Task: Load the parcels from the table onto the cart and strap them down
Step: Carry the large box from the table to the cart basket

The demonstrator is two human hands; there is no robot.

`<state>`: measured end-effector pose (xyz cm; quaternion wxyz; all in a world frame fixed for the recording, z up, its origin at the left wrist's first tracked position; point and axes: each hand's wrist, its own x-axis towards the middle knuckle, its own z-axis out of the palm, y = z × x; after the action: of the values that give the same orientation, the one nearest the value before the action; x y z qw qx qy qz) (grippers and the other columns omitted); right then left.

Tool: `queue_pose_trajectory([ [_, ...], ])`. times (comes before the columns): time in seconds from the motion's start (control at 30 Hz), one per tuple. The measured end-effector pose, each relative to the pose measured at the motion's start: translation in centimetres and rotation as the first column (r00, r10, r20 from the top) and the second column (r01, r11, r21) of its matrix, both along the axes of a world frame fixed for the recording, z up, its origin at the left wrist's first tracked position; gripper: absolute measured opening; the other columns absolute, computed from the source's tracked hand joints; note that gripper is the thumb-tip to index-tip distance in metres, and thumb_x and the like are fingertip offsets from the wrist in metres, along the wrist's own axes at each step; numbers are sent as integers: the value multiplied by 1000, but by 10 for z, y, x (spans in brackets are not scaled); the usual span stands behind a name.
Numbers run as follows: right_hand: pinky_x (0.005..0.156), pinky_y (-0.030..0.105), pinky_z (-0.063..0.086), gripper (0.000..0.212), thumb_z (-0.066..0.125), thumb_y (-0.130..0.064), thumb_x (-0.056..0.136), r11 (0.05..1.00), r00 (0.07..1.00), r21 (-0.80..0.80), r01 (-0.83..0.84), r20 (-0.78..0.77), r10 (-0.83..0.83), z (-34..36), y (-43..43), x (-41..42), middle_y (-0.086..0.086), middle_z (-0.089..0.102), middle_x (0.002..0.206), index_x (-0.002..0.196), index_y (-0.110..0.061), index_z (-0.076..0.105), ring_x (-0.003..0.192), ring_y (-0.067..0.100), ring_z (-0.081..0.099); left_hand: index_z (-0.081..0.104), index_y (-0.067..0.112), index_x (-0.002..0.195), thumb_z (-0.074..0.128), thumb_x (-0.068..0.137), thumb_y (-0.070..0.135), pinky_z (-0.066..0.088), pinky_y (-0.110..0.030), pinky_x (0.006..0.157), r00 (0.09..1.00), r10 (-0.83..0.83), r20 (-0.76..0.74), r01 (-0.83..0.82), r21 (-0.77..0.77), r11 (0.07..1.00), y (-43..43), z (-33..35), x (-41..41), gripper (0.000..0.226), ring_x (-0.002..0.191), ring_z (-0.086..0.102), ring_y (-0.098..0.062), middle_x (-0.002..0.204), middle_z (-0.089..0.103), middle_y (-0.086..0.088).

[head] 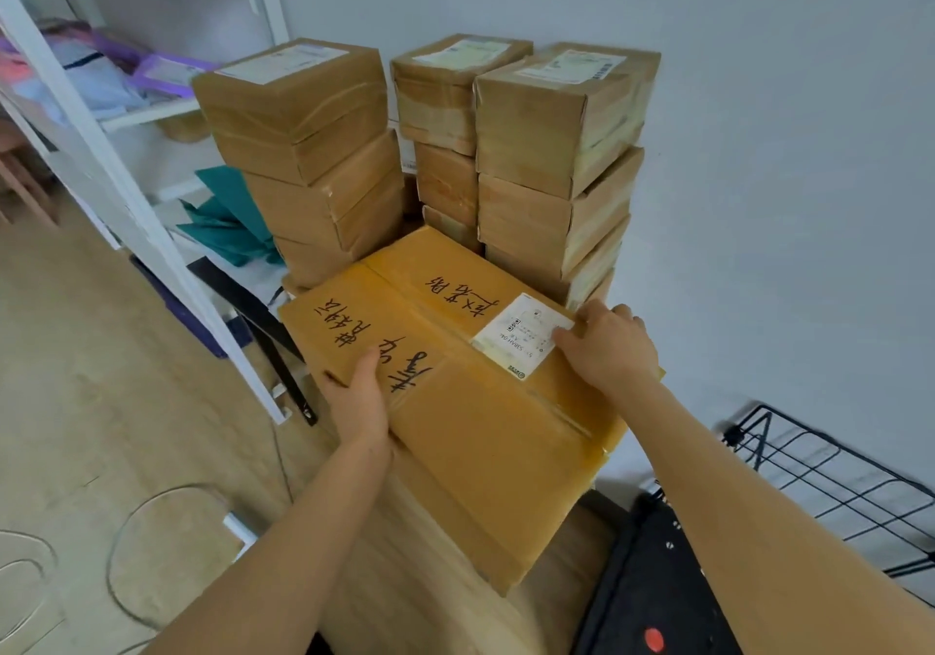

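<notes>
A big box point(480, 401) with handwriting and a white label point(521, 338) on its lid is held at a slant in front of three stacks of parcels. Its left edge is gripped by the left hand point(359, 396), with the thumb laid on the lid and the fingers tucked out of sight beneath. Its right edge, beside the label, is clasped by the right hand point(612, 346), with the fingers curled over the side. Directly behind it, the left stack point(303, 158), the narrower middle stack point(440, 113) and the right stack point(561, 158) are set close to the wall point(759, 98), and their lowest parcels are covered by the box. The left side is hemmed in by a white shelf point(167, 239) loaded with teal cloth point(227, 219) and purple bags point(167, 75), and a black strap point(243, 300) is seen by its leg. At the lower right a wire frame point(860, 453) and a black platform point(657, 578) with a red dot are cut off by the edge. What carries the stacks is hidden, and whether the box rests on anything cannot be told. The label print is too small to be read.
</notes>
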<state>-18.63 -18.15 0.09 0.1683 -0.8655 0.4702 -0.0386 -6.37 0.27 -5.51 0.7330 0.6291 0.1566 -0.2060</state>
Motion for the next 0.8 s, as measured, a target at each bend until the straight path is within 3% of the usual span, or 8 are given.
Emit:
queue_pose_trajectory([
  [0.13,59,27,41,48,50,-44,92,990,999,139,-8,38,3,0,5,3,4,62,109,126,-11,40,86,22,56,23,25,147,65,83,31,44,-51,98,996,-67,-53,67,-1,998,15,0,2,77,110,53,-27,131,49,-4],
  [0.2,53,23,38,51,49,-49,92,985,999,171,-38,26,34,-1,12,8,-2,61,105,130,-16,39,82,18,56,29,27,144,66,82,31,45,-50,96,993,-106,-59,106,0,994,20,2,3,72,108,54,-25,128,52,-3],
  [0.3,60,26,43,57,51,-57,88,983,997,169,-74,-7,77,0,20,14,-3,61,108,130,-19,41,89,20,60,31,31,141,65,84,32,46,-46,91,983,-166,-77,168,16,986,26,7,1,67,106,54,-25,124,53,-2],
  [0.43,53,22,47,56,59,-57,83,965,998,260,-43,52,30,-2,29,15,-6,60,93,119,-18,41,77,15,60,39,29,137,70,80,32,51,-40,76,975,-190,-115,191,2,981,39,8,3,65,102,59,-25,120,60,-4],
  [0.5,50,20,45,53,61,-56,82,956,995,292,-23,101,-7,-5,36,11,-6,63,98,116,-21,39,75,14,59,42,28,135,73,78,31,52,-41,78,971,-214,-110,216,4,976,47,7,4,65,102,61,-26,119,62,-5],
  [0.57,51,20,46,56,60,-57,82,958,993,286,-26,117,-8,-6,47,6,-8,64,100,125,-25,41,78,15,61,44,29,133,75,77,30,52,-45,84,962,-259,-80,262,25,965,53,6,4,63,103,61,-26,118,62,-4],
  [0.67,63,26,51,68,57,-61,82,977,996,212,-23,90,4,-6,65,-1,-7,65,109,140,-32,36,96,22,65,45,32,126,76,76,27,50,-51,90,954,-293,-57,295,41,955,61,7,2,59,104,60,-26,118,61,-3],
  [0.8,72,33,57,61,59,-60,81,982,992,175,70,95,-87,-6,86,-6,-6,66,99,132,-31,44,92,22,66,40,34,133,79,67,33,49,-54,90,933,-351,-80,355,41,934,70,9,3,77,104,59,-27,119,59,-1],
])
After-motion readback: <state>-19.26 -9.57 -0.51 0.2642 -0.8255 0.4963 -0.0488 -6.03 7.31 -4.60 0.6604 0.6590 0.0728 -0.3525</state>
